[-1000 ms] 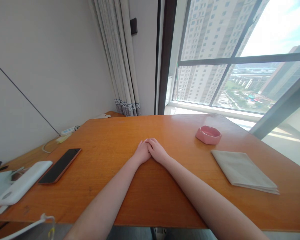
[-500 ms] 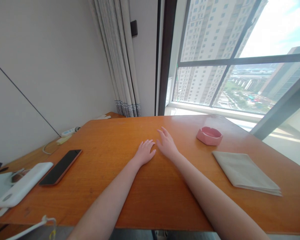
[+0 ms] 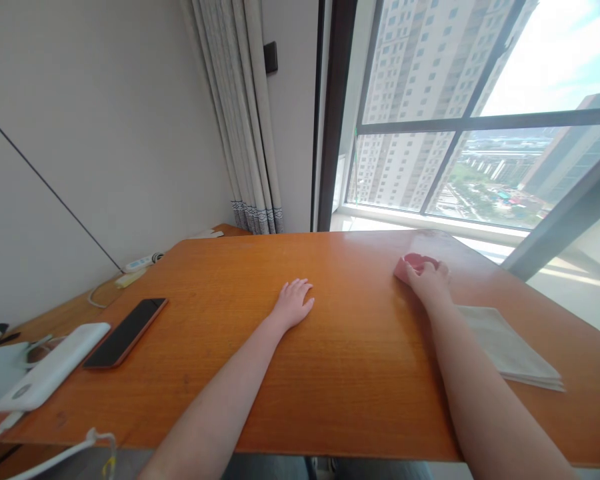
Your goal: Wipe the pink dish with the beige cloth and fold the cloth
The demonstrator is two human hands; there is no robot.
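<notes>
My right hand (image 3: 429,280) is at the pink ashtray (image 3: 404,268) on the right of the table, covering its near right part. The thumb lies at the ashtray's near rim and the fingers bend around its right side. The ashtray stands upright on the tabletop. My left hand (image 3: 293,303) rests palm down on the wood near the middle, fingers spread, holding nothing. Below the ashtray lies a folded pale cloth (image 3: 513,347), partly hidden by my right forearm.
On the left of the wooden table (image 3: 260,260) lie a black-screened phone (image 3: 126,333) and a white power bank (image 3: 53,367) with a cable plugged in. A power strip (image 3: 139,263) sits by the wall. A large window (image 3: 445,173) stands beyond the table.
My right hand has moved from beside my left hand over to the right and onto the ashtray. The left hand stays in place.
</notes>
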